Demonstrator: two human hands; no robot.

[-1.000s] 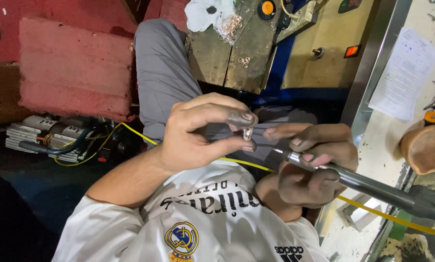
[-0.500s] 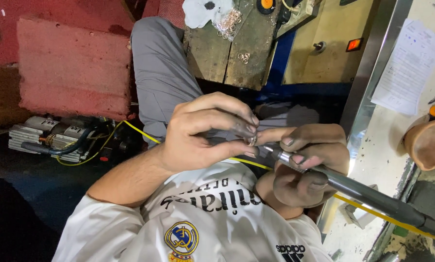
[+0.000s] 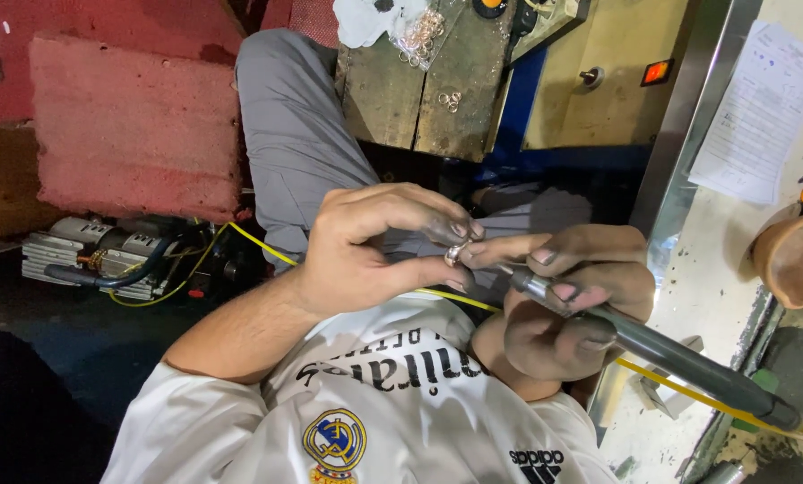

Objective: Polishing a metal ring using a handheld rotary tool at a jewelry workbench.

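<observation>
The left hand [image 3: 366, 251] pinches a small ring [image 3: 453, 254] between thumb and fingertips. The right hand [image 3: 567, 296] is closed around a dark handpiece tool [image 3: 670, 354], its tip at the ring.

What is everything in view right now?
ring: one, silver, pinched in left fingertips
handpiece: one, dark grey, in right hand, tip at the ring
loose rings: many, silvery, on the bench
wooden bench: one, brown, top centre
finned machine: one, grey, floor at left
yellow cable: one, beside the machine
paper sheet: one, white, upper right
left hand: shut on ring
right hand: shut on handpiece
</observation>
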